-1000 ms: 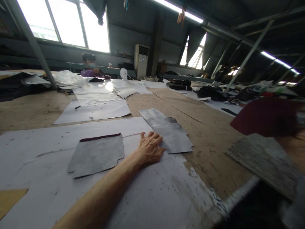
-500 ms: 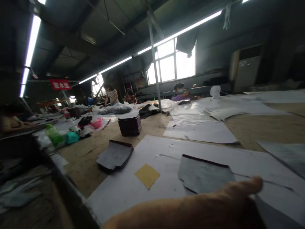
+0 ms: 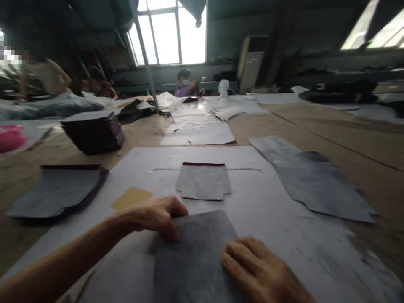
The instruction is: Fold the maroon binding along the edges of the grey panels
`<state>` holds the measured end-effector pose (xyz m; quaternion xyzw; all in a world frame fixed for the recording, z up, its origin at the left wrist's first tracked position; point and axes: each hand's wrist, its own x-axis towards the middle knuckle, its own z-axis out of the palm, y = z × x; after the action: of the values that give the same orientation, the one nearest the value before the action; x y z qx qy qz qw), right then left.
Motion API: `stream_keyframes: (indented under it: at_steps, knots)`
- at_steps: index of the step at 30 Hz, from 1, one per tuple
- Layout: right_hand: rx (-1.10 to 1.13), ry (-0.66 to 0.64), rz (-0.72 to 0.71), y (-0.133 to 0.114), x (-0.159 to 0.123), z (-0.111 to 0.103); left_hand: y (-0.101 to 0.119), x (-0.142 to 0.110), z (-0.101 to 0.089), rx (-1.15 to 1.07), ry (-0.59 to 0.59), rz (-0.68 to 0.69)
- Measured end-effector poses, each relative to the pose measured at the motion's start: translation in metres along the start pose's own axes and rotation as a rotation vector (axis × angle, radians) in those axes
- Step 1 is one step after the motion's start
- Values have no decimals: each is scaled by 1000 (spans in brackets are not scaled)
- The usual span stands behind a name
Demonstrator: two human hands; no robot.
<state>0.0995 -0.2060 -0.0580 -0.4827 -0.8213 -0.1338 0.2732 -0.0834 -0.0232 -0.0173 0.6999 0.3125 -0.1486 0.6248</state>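
Note:
A dark grey sheet piece (image 3: 197, 256) is in front of me, its lower end cut off by the frame. My left hand (image 3: 160, 216) pinches its upper left edge between thumb and fingers. Along its right edge lies my right hand (image 3: 255, 267), fingers bent together at the border; their tips are partly hidden. Just beyond is a smaller grey cut piece (image 3: 204, 181) with a dark red strip along its top edge, flat on the white sheet (image 3: 268, 235). A yellow square (image 3: 131, 198) sits behind my left forearm.
Similar grey pieces form a stack (image 3: 58, 189) at left, with a taller dark stack (image 3: 94, 132) behind it. Long grey pieces (image 3: 312, 181) lie at right. A metal pole (image 3: 145, 59) rises beyond. People (image 3: 189, 86) sit or stand across the table.
My view has turned right and tilted down. Both hands now show, at the dark grey sheet piece; before, one blurred hand reached across near the grey cut piece.

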Motion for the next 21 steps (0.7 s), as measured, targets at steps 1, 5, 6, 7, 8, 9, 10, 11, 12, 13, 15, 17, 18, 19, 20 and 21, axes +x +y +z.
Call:
stream_keyframes:
  at_steps: [1,5,6,7,8,9,10,11,12,13,15,17,18,19,20,21]
  knots:
    - [-37,6,27,-6,2,1,2,-1,-6,30,-32,-3]
    - [-213,221,80,-31,3,24,21,-5,-18,144,-118,-44]
    - [-249,296,96,-36,2,29,25,-6,-19,161,-136,-53]
    - [-269,327,103,-40,1,33,28,-6,-20,167,-149,-57]
    - [-279,338,101,-43,0,34,29,-6,-22,163,-156,-53]
    - [-282,306,88,-44,0,34,29,-6,-24,146,-154,-38]
    - [-279,243,63,-44,-1,32,27,-7,-26,119,-146,-13]
    - [-278,190,41,-44,-1,29,25,-7,-28,86,-135,15]
    - [-279,152,31,-44,0,26,23,-8,-30,56,-127,40]
    - [-283,139,31,-44,0,24,21,-9,-31,38,-123,57]
    - [-281,161,44,-44,1,22,23,-10,-31,71,-108,51]
    - [-270,179,54,-46,2,23,29,-9,-25,217,-74,17]
    - [-269,186,53,-46,2,23,33,-6,-19,323,-35,18]
    - [-272,192,47,-47,2,24,37,-2,-12,432,16,40]
    - [-279,192,43,-48,2,25,41,2,-3,525,66,78]
    - [-290,191,41,-48,2,25,43,8,7,587,111,129]
